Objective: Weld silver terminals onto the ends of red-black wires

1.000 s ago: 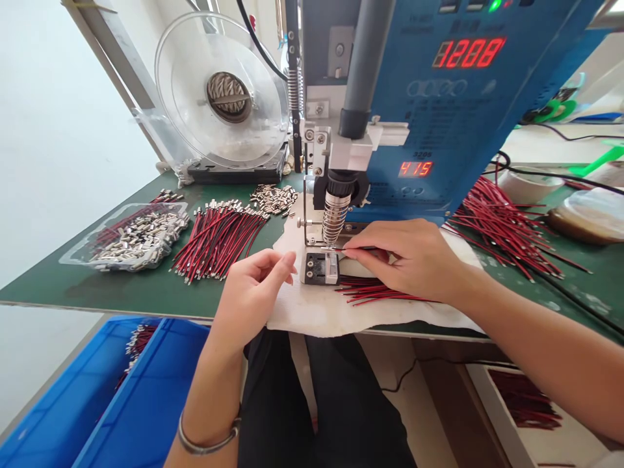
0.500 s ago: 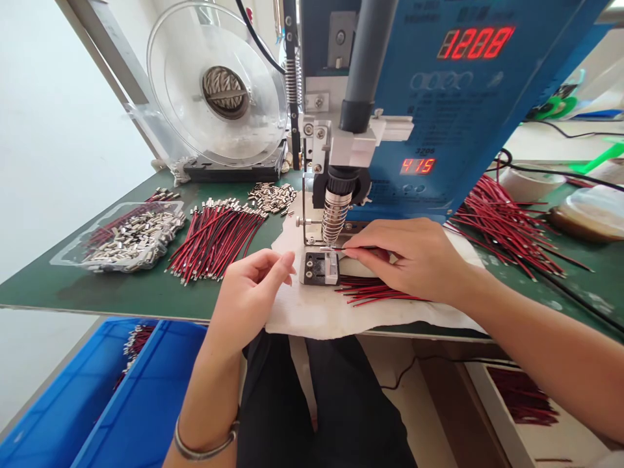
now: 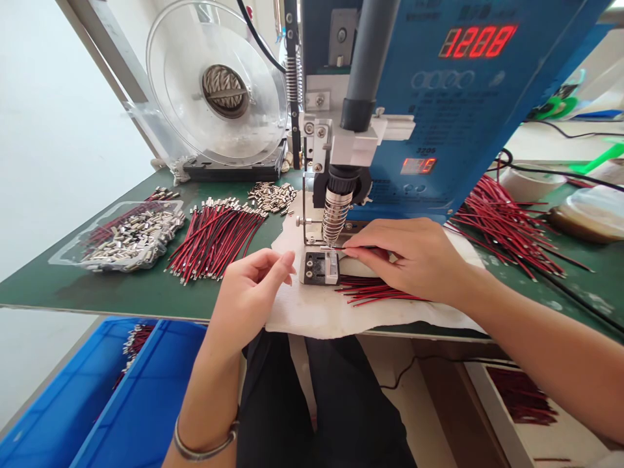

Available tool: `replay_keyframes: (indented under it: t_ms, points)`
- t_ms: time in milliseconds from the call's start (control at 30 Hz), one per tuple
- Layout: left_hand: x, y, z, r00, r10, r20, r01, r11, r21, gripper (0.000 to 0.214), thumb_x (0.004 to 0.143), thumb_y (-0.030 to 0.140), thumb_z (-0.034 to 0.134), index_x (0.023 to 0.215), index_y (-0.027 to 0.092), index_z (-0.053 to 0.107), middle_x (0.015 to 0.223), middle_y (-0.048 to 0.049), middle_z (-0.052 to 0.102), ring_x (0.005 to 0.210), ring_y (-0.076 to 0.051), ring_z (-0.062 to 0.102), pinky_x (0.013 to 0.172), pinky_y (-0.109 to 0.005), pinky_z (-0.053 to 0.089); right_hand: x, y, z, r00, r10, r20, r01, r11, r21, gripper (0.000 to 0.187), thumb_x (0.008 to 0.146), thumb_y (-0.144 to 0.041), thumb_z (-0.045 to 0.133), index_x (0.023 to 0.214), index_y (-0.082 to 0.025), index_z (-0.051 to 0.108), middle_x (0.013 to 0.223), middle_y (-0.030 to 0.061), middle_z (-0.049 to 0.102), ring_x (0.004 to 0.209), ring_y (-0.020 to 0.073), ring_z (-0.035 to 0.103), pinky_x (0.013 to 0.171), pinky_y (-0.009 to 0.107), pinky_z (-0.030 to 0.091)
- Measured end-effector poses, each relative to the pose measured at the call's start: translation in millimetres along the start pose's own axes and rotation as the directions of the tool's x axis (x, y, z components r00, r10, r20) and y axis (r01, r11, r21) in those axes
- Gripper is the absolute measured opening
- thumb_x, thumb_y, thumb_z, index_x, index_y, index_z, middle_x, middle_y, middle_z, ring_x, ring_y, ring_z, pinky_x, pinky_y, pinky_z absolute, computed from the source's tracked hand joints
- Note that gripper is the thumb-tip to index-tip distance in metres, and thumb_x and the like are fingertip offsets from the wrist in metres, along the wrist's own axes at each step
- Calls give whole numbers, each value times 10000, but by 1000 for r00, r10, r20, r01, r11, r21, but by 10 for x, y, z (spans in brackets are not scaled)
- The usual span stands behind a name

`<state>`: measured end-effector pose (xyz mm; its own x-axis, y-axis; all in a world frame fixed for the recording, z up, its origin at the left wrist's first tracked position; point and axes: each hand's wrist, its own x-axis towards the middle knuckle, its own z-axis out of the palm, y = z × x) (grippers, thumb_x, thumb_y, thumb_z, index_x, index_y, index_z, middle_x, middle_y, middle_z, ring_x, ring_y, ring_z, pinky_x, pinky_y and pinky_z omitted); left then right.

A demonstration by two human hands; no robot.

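My right hand (image 3: 412, 260) pinches a thin red-and-black wire (image 3: 341, 248) and holds its tip under the finned metal head (image 3: 335, 218) of the blue machine (image 3: 439, 104), above a small fixture block (image 3: 319, 268). My left hand (image 3: 253, 292) rests on the white cloth (image 3: 316, 305) just left of that block, fingers loosely curled, nothing visible in them. A small bundle of red wires (image 3: 370, 291) lies on the cloth under my right hand.
Finished red wires with metal ends (image 3: 214, 237) and a clear tray of metal terminals (image 3: 127, 234) lie left on the green table (image 3: 73, 286). A clear reel (image 3: 219, 84) stands behind. More red wires (image 3: 507, 224) lie right. Blue bins (image 3: 112, 403) sit below.
Both hands stay in place. The machine's lower red display, which read 415, now shows partly blanked digits. The view shifted slightly.
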<state>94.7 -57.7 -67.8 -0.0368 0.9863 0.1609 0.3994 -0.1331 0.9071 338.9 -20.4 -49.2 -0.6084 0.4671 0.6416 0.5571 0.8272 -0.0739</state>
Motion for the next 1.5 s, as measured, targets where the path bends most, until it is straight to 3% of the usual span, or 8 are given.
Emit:
replay_keyframes:
  t_ms: [167,433,633,1000,1167,1267,1367,1500]
  points:
    - [-11,1,19,999,-23,-42,22,999,-25,306,891,344,628,636,178,668,612,0,626,476,-85,368,473,-260,274,-8,17,5,999,-36,-7,36,999,-33,205,1006,-179,557,902,-207,732,852,6,799,711,133,708,623,252,499]
    - [1,-26,5,1000,-11,-14,11,1000,-26,311,897,356,633,645,178,675,616,9,627,478,-80,368,478,-254,281,-7,26,3,998,-67,-11,66,994,-92,228,1009,-176,545,894,-222,737,845,7,803,722,147,731,623,262,530]
    - [-5,-16,3,1000,-13,4,13,1000,-15,306,899,351,632,650,178,674,613,11,621,481,-80,355,481,-261,269,0,2,-6,991,-121,-49,117,990,-81,193,995,-151,571,886,-199,723,828,10,796,706,141,725,610,249,520]
    - [4,-34,-16,1000,1,13,-1,1000,8,317,911,361,622,658,176,672,618,17,618,480,-71,346,480,-259,273,4,-22,-13,994,-103,-47,101,994,-30,171,996,-164,589,892,-202,719,834,7,792,722,137,720,637,249,529]
    - [22,-62,-7,1000,5,7,-5,1000,7,330,910,364,629,644,178,685,617,8,641,507,-83,433,512,-244,337,10,-35,-21,993,-97,-65,99,995,27,171,996,-173,590,903,-213,728,831,8,795,720,138,717,647,254,543]
    - [3,-68,-3,999,51,-1,-51,999,-17,339,912,365,634,639,176,702,639,-15,682,569,-114,533,555,-245,395,49,-99,-92,995,-28,-91,40,991,125,163,978,-167,608,891,-216,737,789,-5,787,628,114,673,587,241,525]
    - [-110,-12,-3,987,163,-9,-163,987,13,329,918,356,639,661,167,723,616,-19,677,537,-112,501,525,-255,368,89,-261,-194,991,83,-104,-56,968,245,134,950,-162,643,924,-227,757,786,-18,788,555,94,630,529,228,506]
    - [-406,154,33,935,319,153,-323,947,-4,218,934,302,641,834,173,784,647,10,679,493,-81,387,478,-253,307,112,-654,-188,951,267,-159,-179,889,422,140,943,-158,655,951,-229,775,870,-15,815,681,109,736,581,203,563]
